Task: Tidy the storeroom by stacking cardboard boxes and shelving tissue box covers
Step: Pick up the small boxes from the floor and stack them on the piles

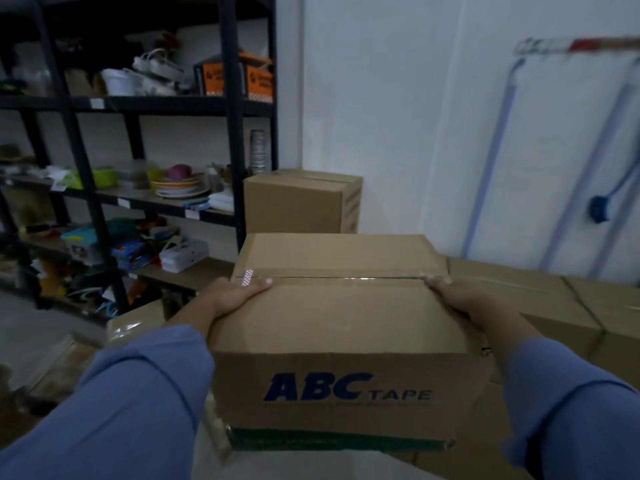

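Observation:
A taped brown cardboard box (341, 327) printed "ABC TAPE" is held up in front of me at centre. My left hand (235, 296) grips its left side, thumb lying over the top edge. My right hand (464, 303) grips the right side the same way. Both arms wear blue sleeves. Behind it stands another sealed cardboard box (301, 200) against the white wall. More cardboard boxes (571, 306) lie in a low row at the right. No tissue box cover can be made out.
A black metal shelving rack (232, 109) fills the left, holding orange cartons (235, 76), stacked plates (180, 187), plastic containers and mixed clutter. Further cardboard (135, 323) lies on the floor at the lower left. A folded frame (561, 150) leans on the right wall.

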